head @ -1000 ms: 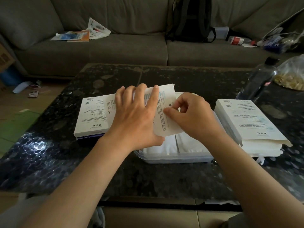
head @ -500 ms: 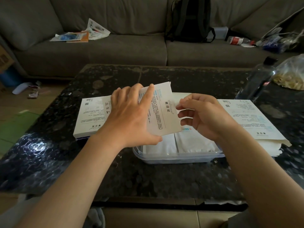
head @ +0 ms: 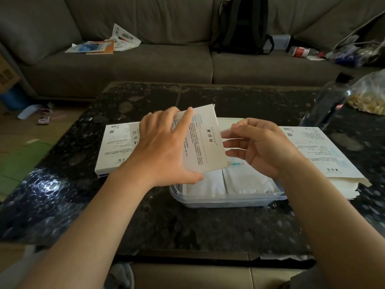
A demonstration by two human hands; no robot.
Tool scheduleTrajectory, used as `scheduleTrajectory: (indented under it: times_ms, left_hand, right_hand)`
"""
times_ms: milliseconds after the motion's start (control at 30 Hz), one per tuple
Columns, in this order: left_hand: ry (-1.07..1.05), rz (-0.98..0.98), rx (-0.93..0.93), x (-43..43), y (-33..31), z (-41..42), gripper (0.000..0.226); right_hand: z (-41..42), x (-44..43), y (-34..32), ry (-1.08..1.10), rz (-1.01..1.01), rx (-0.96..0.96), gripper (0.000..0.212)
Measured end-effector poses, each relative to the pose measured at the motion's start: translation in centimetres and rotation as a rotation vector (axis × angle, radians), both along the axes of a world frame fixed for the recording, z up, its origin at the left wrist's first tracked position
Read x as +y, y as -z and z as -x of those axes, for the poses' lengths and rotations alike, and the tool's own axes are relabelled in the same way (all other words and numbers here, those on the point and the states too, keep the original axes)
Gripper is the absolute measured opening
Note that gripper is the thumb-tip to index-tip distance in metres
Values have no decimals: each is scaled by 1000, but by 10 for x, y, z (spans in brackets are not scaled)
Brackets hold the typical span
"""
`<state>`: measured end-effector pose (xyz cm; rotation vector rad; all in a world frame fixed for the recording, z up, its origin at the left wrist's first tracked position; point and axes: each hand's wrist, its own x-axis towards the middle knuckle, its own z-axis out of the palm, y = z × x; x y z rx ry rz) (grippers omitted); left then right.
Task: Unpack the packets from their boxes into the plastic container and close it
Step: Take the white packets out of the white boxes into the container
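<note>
Left hand grasps white box over plastic container; right hand at box's right edge, blurred, hold cannot be told

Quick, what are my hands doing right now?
Left hand: grips the white box.
Right hand: curled beside the box's edge; blurred, cannot tell.

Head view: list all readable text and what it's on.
"MXflower": held box, in left hand.
Chinese characters and fine print on it: too small to read.
Unreadable print: left box, right box, bottle label.
</note>
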<state>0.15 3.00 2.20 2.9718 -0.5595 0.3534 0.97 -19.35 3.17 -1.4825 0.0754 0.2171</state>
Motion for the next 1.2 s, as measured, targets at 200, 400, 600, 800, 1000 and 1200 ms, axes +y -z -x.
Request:
scheduleTrajectory:
  times_ms: [200, 400, 600, 800, 1000, 1200]
  left_hand:
    - [1, 6, -2, 0, 1, 0, 133]
    - [11, 46, 33, 2, 0, 0, 133]
    - [39, 70, 53, 2, 1, 0, 133]
    - [53, 138, 90, 6, -2, 1, 134]
    - [70, 205, 123, 9, -5, 4, 137]
    - [66, 256, 131, 11, -6, 4, 136]
  right_hand:
    - [2, 2, 5, -154, 158, -24, 46]
    - [-1, 5, 10, -186, 104, -5, 32]
    - [-2, 3, 12, -201, 54, -11, 32]
    - [-2, -2, 10, -159, 0, -40, 28]
    - [-3, -5, 8, -166, -54, -6, 28]
    - [-4, 1, 11, 23, 372, -144, 19]
